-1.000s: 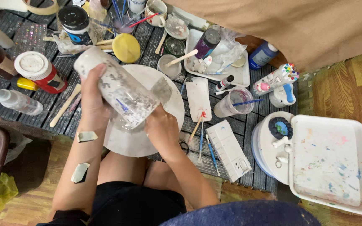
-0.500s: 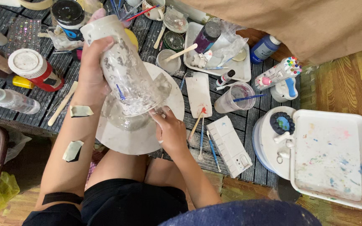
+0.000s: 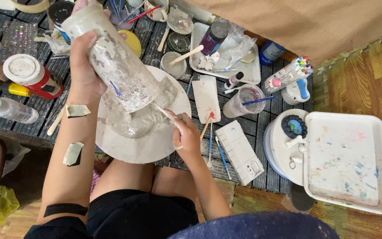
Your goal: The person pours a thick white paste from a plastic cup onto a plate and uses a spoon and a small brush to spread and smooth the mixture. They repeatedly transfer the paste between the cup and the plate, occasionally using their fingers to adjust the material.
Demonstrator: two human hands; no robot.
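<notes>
My left hand (image 3: 84,66) grips a tall clear glass vessel (image 3: 116,62) smeared with white paste, tilted with its wide end down over a round white plate (image 3: 153,146). A pool of translucent white paste (image 3: 133,124) lies on the plate beneath it. My right hand (image 3: 185,132) holds a thin white stick (image 3: 162,111) whose tip reaches the vessel's lower rim. Pieces of tape (image 3: 74,152) stick to my left forearm.
A dark slatted low table (image 3: 270,172) carries a red jar with a white lid (image 3: 29,75), a plastic bottle (image 3: 7,108), a white tray with paint tubes (image 3: 226,48), a cup with a blue stick (image 3: 244,99), brushes (image 3: 211,141), a white box (image 3: 242,152) and a paint-stained square tray (image 3: 345,161).
The vessel has been lifted and swung more upright over the plate, its top toward the far left. My right hand moved right and down, now working the stick at the lower rim.
</notes>
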